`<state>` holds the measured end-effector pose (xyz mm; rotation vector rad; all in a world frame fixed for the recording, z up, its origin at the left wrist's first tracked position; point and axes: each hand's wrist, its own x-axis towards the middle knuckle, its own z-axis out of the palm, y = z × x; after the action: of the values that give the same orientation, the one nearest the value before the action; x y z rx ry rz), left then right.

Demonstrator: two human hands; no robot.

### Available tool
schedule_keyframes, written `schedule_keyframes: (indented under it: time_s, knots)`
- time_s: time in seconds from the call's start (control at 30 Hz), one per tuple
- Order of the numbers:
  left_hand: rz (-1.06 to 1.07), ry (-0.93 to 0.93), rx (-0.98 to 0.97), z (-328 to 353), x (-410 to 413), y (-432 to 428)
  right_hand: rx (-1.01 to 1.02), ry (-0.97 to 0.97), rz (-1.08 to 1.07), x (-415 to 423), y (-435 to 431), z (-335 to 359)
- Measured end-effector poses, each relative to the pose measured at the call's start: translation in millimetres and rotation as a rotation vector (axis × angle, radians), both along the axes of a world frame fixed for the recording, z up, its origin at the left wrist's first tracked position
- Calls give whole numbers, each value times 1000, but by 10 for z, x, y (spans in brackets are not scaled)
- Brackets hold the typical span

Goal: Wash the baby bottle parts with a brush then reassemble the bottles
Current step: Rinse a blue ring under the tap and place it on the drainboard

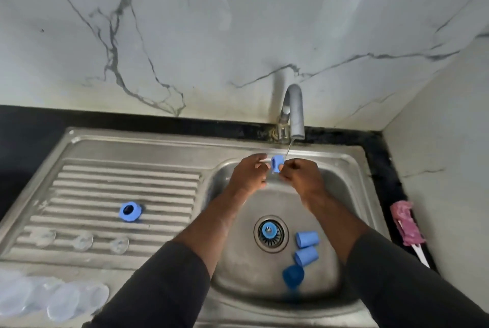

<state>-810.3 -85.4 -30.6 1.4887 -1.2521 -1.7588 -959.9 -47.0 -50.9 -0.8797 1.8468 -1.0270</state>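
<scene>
From the head view we see our left hand (248,174) and right hand (300,175) together pinching a blue bottle ring (277,164) under the tap (293,113) above the sink (227,169), while three blue caps (306,239) lie beside the drain (270,233).

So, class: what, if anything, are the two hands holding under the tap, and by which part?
Both hands hold one blue bottle ring under the tap: left hand on its left side, right hand on its right side, by the fingertips.
</scene>
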Motion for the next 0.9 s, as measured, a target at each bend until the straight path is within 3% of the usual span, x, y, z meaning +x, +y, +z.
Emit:
schedule_keyframes:
  time_s: [0.13,0.33,0.5,0.63,0.9]
  knots:
    - [-35,170,45,76,-131,-80,-53,9,12,-44,71,192]
    - [-25,229,89,53,-158,-40,-111,-187,36,-44,272,295]
    - [-85,224,-83,46,-52,-48,-129,-590,-170,-24,250,331]
    - [-126,235,-183,61,-14,-54,9,-502,-45,14,173,335]
    - [-87,171,-51,103,-58,-45,-110,-423,-51,27,168,391]
